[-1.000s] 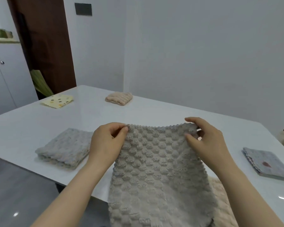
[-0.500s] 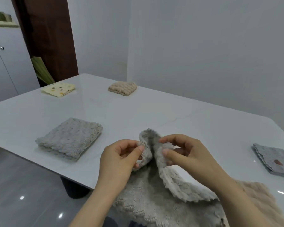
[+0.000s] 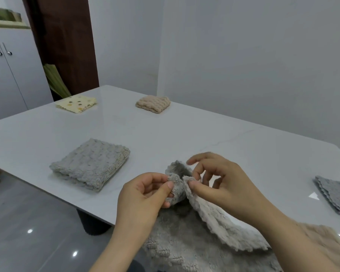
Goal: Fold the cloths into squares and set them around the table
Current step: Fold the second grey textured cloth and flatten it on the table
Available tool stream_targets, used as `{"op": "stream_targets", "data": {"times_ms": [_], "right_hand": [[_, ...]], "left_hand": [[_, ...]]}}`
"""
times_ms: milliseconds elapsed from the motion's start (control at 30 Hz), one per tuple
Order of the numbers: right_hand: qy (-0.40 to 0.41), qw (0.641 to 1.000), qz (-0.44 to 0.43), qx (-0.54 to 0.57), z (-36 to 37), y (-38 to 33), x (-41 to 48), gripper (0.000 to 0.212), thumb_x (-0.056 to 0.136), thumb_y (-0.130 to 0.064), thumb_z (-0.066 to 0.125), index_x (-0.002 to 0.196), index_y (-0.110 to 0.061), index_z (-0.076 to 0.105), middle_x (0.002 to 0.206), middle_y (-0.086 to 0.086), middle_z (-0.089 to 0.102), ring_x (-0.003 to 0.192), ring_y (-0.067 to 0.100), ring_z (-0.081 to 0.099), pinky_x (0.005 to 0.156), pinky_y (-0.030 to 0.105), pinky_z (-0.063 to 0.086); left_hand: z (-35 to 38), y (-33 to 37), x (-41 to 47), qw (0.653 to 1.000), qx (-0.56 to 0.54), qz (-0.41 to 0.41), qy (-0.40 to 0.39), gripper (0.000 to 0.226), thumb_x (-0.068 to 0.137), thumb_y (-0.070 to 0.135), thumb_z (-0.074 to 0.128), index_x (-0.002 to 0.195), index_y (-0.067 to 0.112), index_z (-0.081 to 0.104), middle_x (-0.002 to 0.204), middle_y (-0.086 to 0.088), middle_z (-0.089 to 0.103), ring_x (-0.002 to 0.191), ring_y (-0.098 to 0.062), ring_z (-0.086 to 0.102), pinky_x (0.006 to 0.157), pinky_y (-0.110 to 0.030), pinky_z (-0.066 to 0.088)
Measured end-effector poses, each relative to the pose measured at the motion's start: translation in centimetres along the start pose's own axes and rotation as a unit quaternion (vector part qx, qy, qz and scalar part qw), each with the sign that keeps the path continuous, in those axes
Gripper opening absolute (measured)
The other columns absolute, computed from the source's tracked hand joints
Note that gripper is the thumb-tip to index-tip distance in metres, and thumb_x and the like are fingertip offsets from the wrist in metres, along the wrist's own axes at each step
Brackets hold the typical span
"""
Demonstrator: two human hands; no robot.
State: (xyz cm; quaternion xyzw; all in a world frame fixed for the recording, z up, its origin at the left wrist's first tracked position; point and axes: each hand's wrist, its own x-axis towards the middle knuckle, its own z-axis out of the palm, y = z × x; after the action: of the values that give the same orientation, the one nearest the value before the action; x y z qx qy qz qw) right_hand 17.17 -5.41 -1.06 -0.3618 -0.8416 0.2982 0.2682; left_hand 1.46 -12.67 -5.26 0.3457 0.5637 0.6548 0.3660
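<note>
A fluffy grey cloth [image 3: 200,240] lies loose over the near edge of the white table [image 3: 185,134], hanging partly off it. My left hand [image 3: 143,195] pinches one of its corners between thumb and fingers. My right hand [image 3: 222,181] pinches the neighbouring corner, with the two corners nearly touching. Folded squares rest around the table: a grey one [image 3: 90,165] at the left, a yellow dotted one [image 3: 76,103] at the far left, a beige one [image 3: 153,104] at the far side, and a thin grey one [image 3: 334,195] at the right edge.
A loose beige cloth [image 3: 330,240] lies at the near right, under my right forearm. A white cupboard [image 3: 8,71] and a dark door [image 3: 67,42] stand beyond the table's left end. White walls close the far side. Grey floor shows below the near left edge.
The grey cloth was held up spread between both hands; now it has dropped onto the table and my hands have brought its two upper corners together.
</note>
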Motion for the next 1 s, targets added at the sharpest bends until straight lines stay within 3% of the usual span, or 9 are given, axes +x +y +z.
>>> {"op": "stream_targets", "data": {"times_ms": [67,133,167,300,567,1000], "right_hand": [[-0.016,1.000,-0.003,0.001,0.0,-0.2,0.2,0.015,0.082,-0.024,0.070,0.072,-0.021,0.059,0.080,-0.017,0.068,0.054,0.004,0.050,0.056,0.013,0.038],[-0.018,1.000,-0.008,-0.008,0.0,-0.2,0.4,0.014,0.082,-0.023,0.070,0.073,-0.022,0.059,0.055,-0.011,0.056,0.049,0.004,0.046,0.052,0.014,0.035],[-0.014,1.000,-0.013,-0.009,0.0,-0.2,0.6,0.014,0.081,-0.022,0.070,0.073,-0.022,0.059,0.052,-0.006,0.052,0.048,0.005,0.044,0.052,0.015,0.035],[-0.001,1.000,-0.023,-0.010,0.0,-0.4,0.9,0.011,0.080,-0.024,0.071,0.075,-0.025,0.062,0.056,0.002,0.057,0.049,0.006,0.045,0.052,0.017,0.036],[0.030,0.999,-0.027,-0.025,0.2,-0.6,1.1,0.013,0.081,-0.029,0.072,0.071,-0.028,0.063,0.063,-0.015,0.058,0.056,0.005,0.049,0.055,0.012,0.036],[0.029,0.999,-0.018,-0.023,0.4,-0.4,1.3,0.012,0.081,-0.032,0.071,0.073,-0.030,0.063,0.064,-0.006,0.060,0.055,0.005,0.049,0.055,0.014,0.036]], "left_hand": [[0.1,0.3,0.0,1.000,-0.007,-0.002,0.001,0.005,0.077,-0.001,0.071,0.078,0.003,0.070,0.065,-0.017,0.069,0.050,-0.009,0.063,0.047,-0.017,0.051],[0.1,0.5,-0.1,1.000,-0.011,-0.004,0.001,0.004,0.077,-0.001,0.071,0.079,0.002,0.070,0.063,-0.015,0.069,0.048,-0.008,0.063,0.046,-0.016,0.050],[0.1,0.6,-0.1,1.000,-0.013,-0.004,0.001,0.003,0.078,0.000,0.071,0.079,0.003,0.070,0.062,-0.014,0.070,0.046,-0.007,0.062,0.045,-0.016,0.050],[0.1,1.1,-0.1,1.000,-0.017,0.001,-0.011,0.004,0.080,0.001,0.069,0.078,0.004,0.072,0.061,-0.011,0.070,0.045,-0.006,0.061,0.045,-0.016,0.050],[0.1,1.5,-0.1,1.000,-0.015,0.003,-0.023,0.011,0.082,0.004,0.067,0.074,0.010,0.073,0.060,-0.011,0.070,0.044,-0.011,0.057,0.046,-0.016,0.049],[0.4,1.9,-0.4,0.999,-0.009,0.025,-0.042,0.011,0.082,0.009,0.067,0.076,0.014,0.074,0.063,-0.006,0.072,0.047,-0.007,0.061,0.049,-0.015,0.050]]}}
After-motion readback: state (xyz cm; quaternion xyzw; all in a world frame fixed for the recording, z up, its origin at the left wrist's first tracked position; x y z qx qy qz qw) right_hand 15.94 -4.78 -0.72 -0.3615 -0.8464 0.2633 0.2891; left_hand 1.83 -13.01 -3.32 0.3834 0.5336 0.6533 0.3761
